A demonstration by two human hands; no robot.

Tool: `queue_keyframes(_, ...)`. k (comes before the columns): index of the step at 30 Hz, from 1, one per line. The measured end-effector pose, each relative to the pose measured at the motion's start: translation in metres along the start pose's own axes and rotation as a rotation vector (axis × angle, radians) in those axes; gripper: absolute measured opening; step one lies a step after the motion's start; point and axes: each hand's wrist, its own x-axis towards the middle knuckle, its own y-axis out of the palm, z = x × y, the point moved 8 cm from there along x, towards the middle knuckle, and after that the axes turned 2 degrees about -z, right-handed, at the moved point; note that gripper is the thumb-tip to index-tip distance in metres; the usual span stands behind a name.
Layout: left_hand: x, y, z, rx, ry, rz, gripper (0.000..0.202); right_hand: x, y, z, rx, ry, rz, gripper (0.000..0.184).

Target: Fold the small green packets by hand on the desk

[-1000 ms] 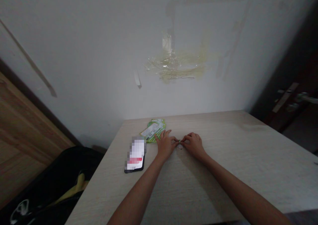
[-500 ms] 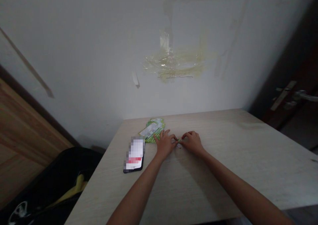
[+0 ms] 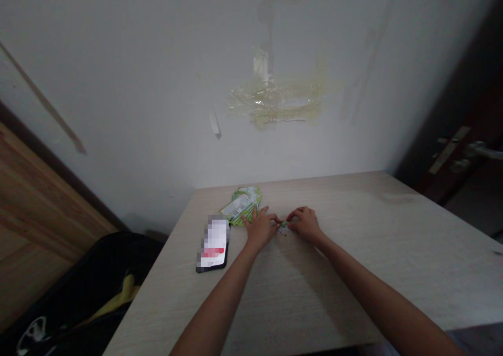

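A small piece of green and white printed paper or wrapper (image 3: 283,228) lies low over the table between my two hands; its exact kind is too small to tell. My left hand (image 3: 261,227) pinches its left side with thumb and index finger, the other fingers spread out. On the other side, my right hand (image 3: 305,223) grips the piece between thumb and fingertips, the remaining fingers curled. Beside my left hand, partly behind its fingers, are several green and white printed packets (image 3: 240,205), lying overlapped on the table.
A phone (image 3: 214,243) with a lit, blurred screen lies left of my left forearm on the pale wooden table (image 3: 373,251). Behind the table rises a wall (image 3: 157,83) with torn clear tape (image 3: 271,101). A black bag (image 3: 113,272) stands at the left, a dark door (image 3: 471,178) at the right.
My hands stay in nearly the same place. Slightly more of the small printed piece shows between my fingertips. The packets and phone have not moved on the table.
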Motion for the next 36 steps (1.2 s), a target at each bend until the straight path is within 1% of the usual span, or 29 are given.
queue_keyframes(12,0.002,0.0,0.003,-0.025,0.008,0.029,0.019,0.001,0.0,0.0,0.028,-0.038,0.054,0.023)
queue_keyframes(28,0.0,-0.001,0.006,-0.012,0.025,0.068,0.023,0.0,0.002,-0.002,0.025,-0.038,0.099,0.027)
queue_keyframes(33,-0.003,-0.002,0.005,-0.003,0.051,0.033,0.024,-0.005,-0.002,0.001,0.037,-0.058,0.079,0.027)
queue_keyframes(36,-0.006,-0.002,0.004,0.017,0.071,-0.005,0.024,-0.011,-0.007,0.006,0.037,-0.089,0.028,0.025)
